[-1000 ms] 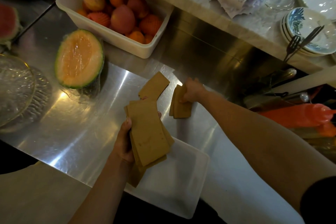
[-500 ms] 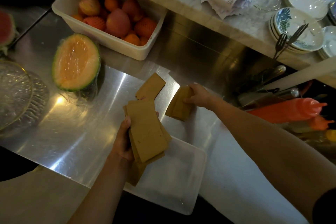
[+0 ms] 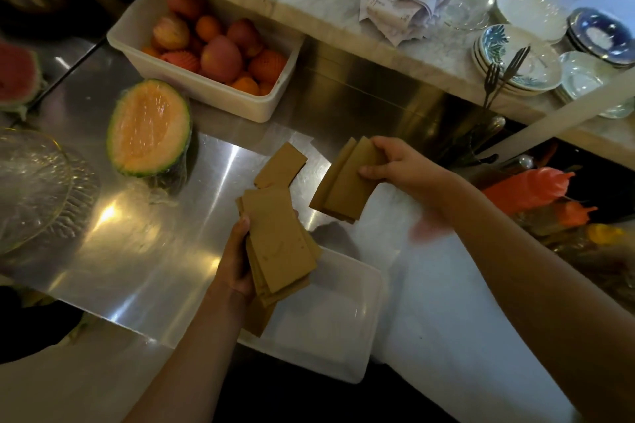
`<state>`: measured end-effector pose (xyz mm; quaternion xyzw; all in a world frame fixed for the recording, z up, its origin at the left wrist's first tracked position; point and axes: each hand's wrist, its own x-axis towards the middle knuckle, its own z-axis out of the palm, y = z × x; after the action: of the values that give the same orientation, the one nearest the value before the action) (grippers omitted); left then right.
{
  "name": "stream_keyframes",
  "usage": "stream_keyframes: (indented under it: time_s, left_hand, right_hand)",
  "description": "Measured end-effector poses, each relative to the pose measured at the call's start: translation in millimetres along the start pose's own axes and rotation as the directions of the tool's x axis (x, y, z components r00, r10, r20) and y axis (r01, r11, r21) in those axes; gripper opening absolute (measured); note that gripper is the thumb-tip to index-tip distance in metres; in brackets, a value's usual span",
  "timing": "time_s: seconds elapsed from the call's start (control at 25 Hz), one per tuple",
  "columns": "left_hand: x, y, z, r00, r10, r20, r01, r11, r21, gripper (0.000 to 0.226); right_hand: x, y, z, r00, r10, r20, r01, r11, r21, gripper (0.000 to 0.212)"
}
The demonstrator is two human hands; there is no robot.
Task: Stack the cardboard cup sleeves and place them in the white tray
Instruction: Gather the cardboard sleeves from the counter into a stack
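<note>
2 hands gripping sleeve stacks above white tray.

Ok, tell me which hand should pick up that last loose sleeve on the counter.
Left, probably. The loose sleeve lies just beyond the left hand and its stack. The right hand is off to the side, holding its own bundle of sleeves. Both hands are full.

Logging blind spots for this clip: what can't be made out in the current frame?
- Head view: sleeve count in the left hand stack, overlapped.
- White tray near-left corner, covered by that stack.
- Right hand bundle: count unclear.
- Paper slips: writing too small.
</note>
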<state>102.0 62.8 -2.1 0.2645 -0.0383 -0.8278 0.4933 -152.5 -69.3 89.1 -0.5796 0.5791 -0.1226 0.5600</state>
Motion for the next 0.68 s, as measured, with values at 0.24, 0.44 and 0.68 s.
stream_keyframes:
  time_s: [0.24,0.44,0.68]
  left_hand:
    - [-14,2,11,0.995,-0.008,-0.096,0.017,0.996,0.090,0.122]
    - [-27,2,17,0.989,-0.029,-0.145,0.054,0.984,0.170,0.131]
    - [-45,5,31,0.997,-0.014,-0.075,0.030,0.977,0.213,0.113]
  right_hand:
    - [-69,-74,10,0.963,-0.169,0.211,0.180,0.983,-0.032,0.042]
    - [-88,-101,58,0.950,-0.176,0.257,0.255,0.915,-0.314,0.045]
    - [-97,-94,105,0.968,-0.217,0.123,0.247,0.772,-0.585,0.062]
